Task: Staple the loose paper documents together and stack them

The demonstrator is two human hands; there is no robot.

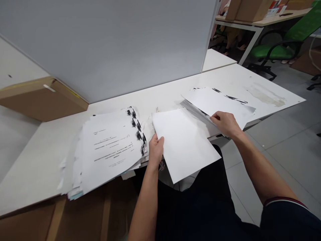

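My left hand (155, 150) pinches the left edge of a blank white sheet of paper (184, 144), which juts over the front edge of the table. Farther right, my right hand (224, 123) has its fingers closed on the near left edge of a paper stack (220, 103); that stack's top sheet is white and black marks show along its far edge. To the left of my left hand lies a thick, uneven pile of printed sheets (110, 144), with black smudges down its right side.
The white table (163, 93) runs along a grey partition (130, 43). A cardboard box (45, 100) stands at the left. Beyond the table's right end are a green chair (276, 50) and another desk (271, 21) with boxes. Brown cardboard (77, 217) shows below the front edge.
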